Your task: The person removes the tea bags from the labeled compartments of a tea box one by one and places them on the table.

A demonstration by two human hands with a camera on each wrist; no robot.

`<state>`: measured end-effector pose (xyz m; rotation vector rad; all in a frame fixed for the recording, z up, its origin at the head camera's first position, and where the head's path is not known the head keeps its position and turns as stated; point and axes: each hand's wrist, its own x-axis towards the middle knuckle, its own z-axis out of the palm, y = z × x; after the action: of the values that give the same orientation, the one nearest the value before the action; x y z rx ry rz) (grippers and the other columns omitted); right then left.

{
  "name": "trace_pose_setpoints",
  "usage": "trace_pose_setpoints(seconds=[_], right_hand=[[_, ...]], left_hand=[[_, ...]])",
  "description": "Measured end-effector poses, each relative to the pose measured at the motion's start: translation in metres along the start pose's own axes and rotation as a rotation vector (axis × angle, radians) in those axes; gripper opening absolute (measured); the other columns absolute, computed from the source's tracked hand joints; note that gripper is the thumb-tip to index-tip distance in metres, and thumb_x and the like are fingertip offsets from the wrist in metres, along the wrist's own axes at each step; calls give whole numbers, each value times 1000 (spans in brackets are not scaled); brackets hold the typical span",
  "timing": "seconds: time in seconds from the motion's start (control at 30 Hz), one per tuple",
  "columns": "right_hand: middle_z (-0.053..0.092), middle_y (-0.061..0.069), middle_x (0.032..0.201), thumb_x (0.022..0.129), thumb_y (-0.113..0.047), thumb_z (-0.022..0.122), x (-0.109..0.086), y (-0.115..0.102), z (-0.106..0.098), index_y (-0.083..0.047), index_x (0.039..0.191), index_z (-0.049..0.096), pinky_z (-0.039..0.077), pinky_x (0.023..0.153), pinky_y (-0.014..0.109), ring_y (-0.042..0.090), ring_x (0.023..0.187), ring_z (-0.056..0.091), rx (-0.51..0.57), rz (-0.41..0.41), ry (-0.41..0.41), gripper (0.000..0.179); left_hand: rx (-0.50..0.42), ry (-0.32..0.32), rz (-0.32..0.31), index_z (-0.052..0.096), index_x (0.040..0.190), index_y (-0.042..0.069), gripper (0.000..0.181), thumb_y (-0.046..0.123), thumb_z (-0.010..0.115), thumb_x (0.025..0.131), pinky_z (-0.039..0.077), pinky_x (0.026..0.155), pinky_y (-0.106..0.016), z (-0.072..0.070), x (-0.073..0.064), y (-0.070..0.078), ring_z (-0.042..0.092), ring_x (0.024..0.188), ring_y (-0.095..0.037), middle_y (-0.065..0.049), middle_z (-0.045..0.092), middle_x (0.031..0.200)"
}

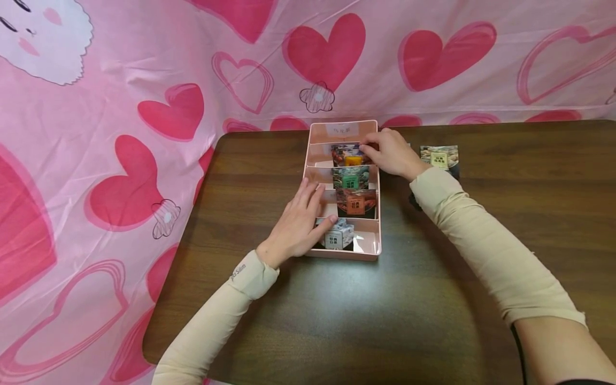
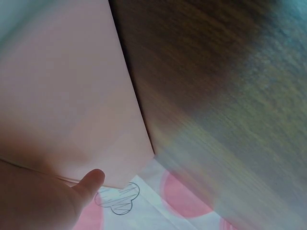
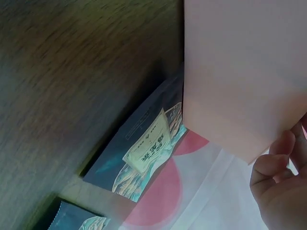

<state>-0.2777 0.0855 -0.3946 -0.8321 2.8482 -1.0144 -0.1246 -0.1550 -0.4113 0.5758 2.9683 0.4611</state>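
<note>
A long pink divided box (image 1: pixel 344 256) holds tea sachets standing in its compartments. My right hand (image 1: pixel 391 152) reaches over its far right rim, thumb and finger pinching the upper corner of a yellow-labelled sachet (image 1: pixel 353 160) in the second compartment from the back. Nearer stand a green-labelled sachet (image 1: pixel 351 179) and a red-labelled one (image 1: pixel 356 205). White packets (image 1: pixel 335 239) fill part of the front compartment. My left hand (image 1: pixel 299 220) rests on the left rim, fingers extended, thumb over the white packets. In the left wrist view, its thumb lies near the rim above the box's plain side.
To the right of the box lies a sachet with a pale yellow label (image 1: pixel 439 159). The right wrist view has a dark sachet (image 3: pixel 144 143) on the table beside the box wall, and part of another (image 3: pixel 79 218). A pink heart-patterned cloth (image 1: pixel 337 53) hangs behind the wooden table (image 1: pixel 361 321).
</note>
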Motion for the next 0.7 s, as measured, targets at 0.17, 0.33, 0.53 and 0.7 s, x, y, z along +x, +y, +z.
trace_pose_setpoints(seconds=[0.17, 0.33, 0.53, 0.7], right_hand=[[66, 14, 89, 99, -23, 54, -1, 3, -1, -5, 108, 69, 41, 74, 38, 27, 80, 53, 30, 30, 14, 25], [68, 14, 92, 100, -22, 51, 0, 5, -2, -4, 110, 69, 41, 72, 38, 26, 76, 56, 56, 46, 67, 27], [68, 16, 97, 100, -19, 51, 1, 4, -3, -3, 111, 66, 45, 75, 40, 27, 79, 58, 21, 50, 38, 25], [69, 17, 99, 98, -16, 54, 2, 4, -4, -1, 111, 66, 50, 79, 43, 27, 83, 62, 29, 63, 20, 23]], left_hand=[[-3, -5, -3, 18, 155, 10, 81, 66, 24, 96, 22, 119, -49, 0, 0, 0, -4, 152, -22, -10, 18, 161], [-6, 0, 2, 18, 155, 10, 81, 66, 24, 96, 22, 119, -49, 0, 1, 0, -3, 152, -22, -11, 18, 161], [-5, -2, -4, 19, 155, 11, 81, 66, 25, 96, 22, 118, -50, 0, 1, 0, -4, 152, -22, -11, 18, 161], [-9, -6, -7, 19, 155, 11, 80, 65, 26, 96, 22, 118, -50, 0, 1, 0, -4, 152, -22, -10, 17, 161]])
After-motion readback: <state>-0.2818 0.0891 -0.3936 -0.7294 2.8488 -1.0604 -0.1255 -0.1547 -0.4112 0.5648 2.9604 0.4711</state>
